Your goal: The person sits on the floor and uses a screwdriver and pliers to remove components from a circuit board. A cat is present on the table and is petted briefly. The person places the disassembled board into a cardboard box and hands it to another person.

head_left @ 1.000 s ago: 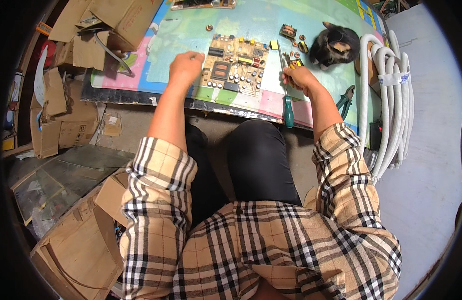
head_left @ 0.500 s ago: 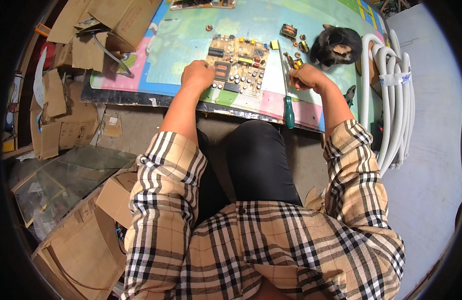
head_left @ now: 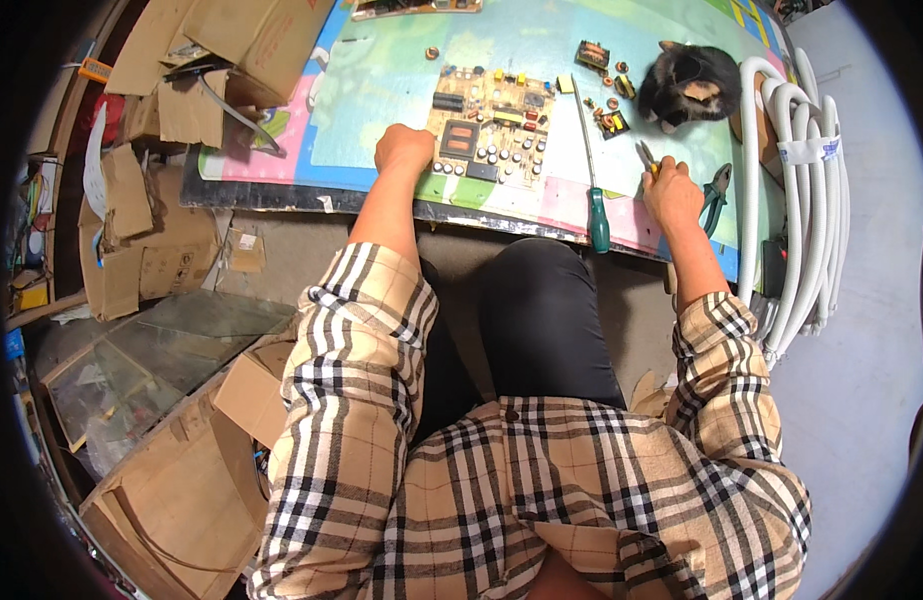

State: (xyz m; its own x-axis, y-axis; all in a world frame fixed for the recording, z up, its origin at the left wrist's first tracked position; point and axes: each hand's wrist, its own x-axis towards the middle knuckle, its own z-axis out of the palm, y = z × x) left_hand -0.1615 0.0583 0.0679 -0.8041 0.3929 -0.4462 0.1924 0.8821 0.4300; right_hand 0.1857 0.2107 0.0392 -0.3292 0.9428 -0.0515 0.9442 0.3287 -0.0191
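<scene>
Right hand (head_left: 672, 192) fingers curled closed around small yellow-handled pliers (head_left: 646, 158), tips pointing up and away. It has shifted right since half a second ago, off the circuit board's edge, now past the screwdriver. Left hand (head_left: 405, 150) is a closed fist, knuckles resting on the mat at the left edge of the circuit board (head_left: 490, 125); cannot tell if it grips anything. Earlier it was more on the board's lower left corner, now just beside it.

Board lies flat mid-mat, between the two hands, unmoved. Green-handled screwdriver (head_left: 592, 170) lies just right of it, handle over the near edge. Green-handled cutters (head_left: 715, 195) lie just right of the right hand.

Surface: low board covered with a pale green play mat (head_left: 382, 80), pink and blue border. Small copper coils (head_left: 613, 123) and loose parts scattered at the board's right. Dark cat (head_left: 692, 80) curled on the mat's far right corner. Bundle of white corrugated hoses (head_left: 807, 190) on grey floor (head_left: 862, 400) at right.

Left side: torn cardboard boxes (head_left: 232, 40), open flaps, contents not readable. Glass pane (head_left: 152, 350) on the floor lower left, more cardboard beside it.
</scene>
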